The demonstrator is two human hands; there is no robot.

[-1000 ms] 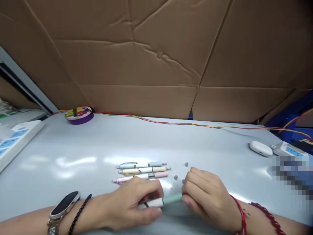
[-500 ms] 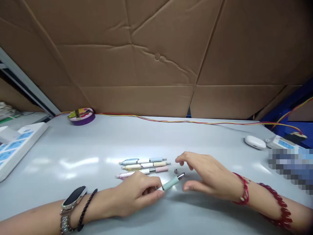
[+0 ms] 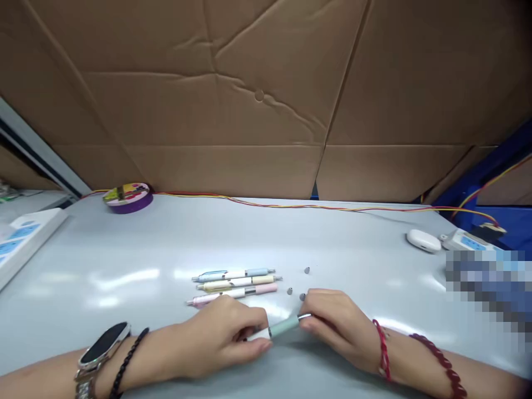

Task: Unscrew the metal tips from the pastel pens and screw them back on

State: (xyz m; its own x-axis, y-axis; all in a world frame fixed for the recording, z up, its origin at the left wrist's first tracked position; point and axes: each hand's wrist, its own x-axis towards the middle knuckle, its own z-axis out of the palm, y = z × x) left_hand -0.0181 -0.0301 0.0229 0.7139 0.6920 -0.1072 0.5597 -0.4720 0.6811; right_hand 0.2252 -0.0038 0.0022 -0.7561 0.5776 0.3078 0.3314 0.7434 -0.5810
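Note:
My left hand (image 3: 226,335) is closed around the white end of a mint-green pen (image 3: 284,327) lying low over the grey table (image 3: 166,244). My right hand (image 3: 332,324) pinches the pen's metal tip with curled fingers. Just beyond the hands lie three pens side by side: a blue pen (image 3: 233,274), a yellow pen (image 3: 239,282) and a pink pen (image 3: 233,293). Three small metal tips (image 3: 306,270) lie loose on the table right of those pens.
A purple tape roll (image 3: 128,197) sits at the back left, a white power strip (image 3: 20,238) at the left edge. A red-yellow wire (image 3: 291,206) runs along the cardboard wall. A white earbud case (image 3: 423,240) and another power strip (image 3: 467,241) lie at the right.
My right hand, which had lifted off and opened half a second ago, has come back down and closed on the green pen's tip. My left hand kept its hold.

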